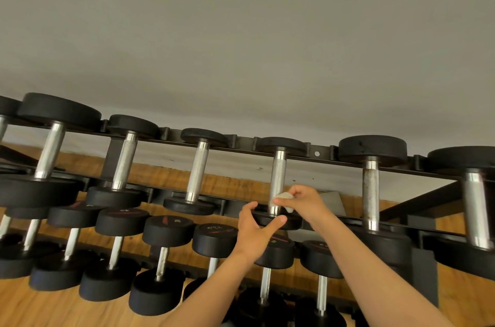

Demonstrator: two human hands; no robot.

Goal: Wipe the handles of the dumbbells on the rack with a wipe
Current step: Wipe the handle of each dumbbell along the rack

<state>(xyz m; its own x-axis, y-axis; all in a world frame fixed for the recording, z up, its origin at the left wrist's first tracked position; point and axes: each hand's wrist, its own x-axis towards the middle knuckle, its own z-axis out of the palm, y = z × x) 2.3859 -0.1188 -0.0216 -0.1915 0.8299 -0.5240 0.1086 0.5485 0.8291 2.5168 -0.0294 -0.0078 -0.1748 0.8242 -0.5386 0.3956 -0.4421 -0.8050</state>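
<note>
A black rack [318,154] carries several dumbbells with steel handles and black heads on its top tier. My right hand [302,202] pinches a small white wipe [284,196] against the lower part of one steel handle [278,174] near the middle of the tier. My left hand [254,230] grips the near black head [290,221] of that same dumbbell, thumb and fingers curled round its rim. Most of the wipe is hidden inside my right fingers.
More dumbbells [166,230] fill a lower tier below my arms. Neighbouring handles stand at left [197,171] and right [371,192]. A grey wall rises behind the rack, over a wooden floor [40,308]. A grey pad [332,201] lies behind my right hand.
</note>
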